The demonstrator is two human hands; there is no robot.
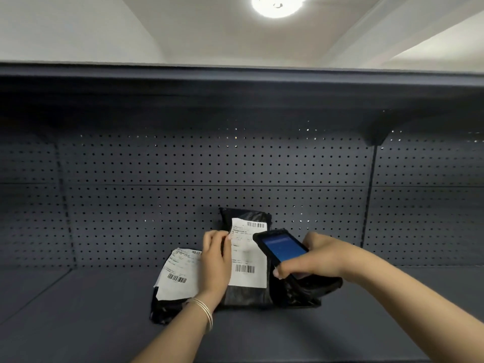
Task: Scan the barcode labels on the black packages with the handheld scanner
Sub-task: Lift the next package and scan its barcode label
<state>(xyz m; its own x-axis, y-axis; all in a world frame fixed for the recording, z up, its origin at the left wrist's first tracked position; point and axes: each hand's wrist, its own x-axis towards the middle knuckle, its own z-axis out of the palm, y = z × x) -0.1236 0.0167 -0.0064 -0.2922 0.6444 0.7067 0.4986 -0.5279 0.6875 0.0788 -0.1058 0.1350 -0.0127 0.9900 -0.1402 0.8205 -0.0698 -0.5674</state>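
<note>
Two black packages stand on a dark shelf (262, 334). The taller black package (246, 294) leans upright at the centre, with a white barcode label (247, 265) on its front. My left hand (216, 260) grips its left edge, fingers curled over the label's side. A second black package (165, 309) lies lower to the left, carrying its own white barcode label (180, 273). My right hand (314, 255) holds the black handheld scanner (282, 248), blue screen lit, its head pointed at the taller package's label from the right.
The shelf's back is a dark perforated panel (183, 179). An upper shelf (235, 85) overhangs the space. A vertical post (368, 195) stands at the right. A round ceiling lamp (277, 5) glows above.
</note>
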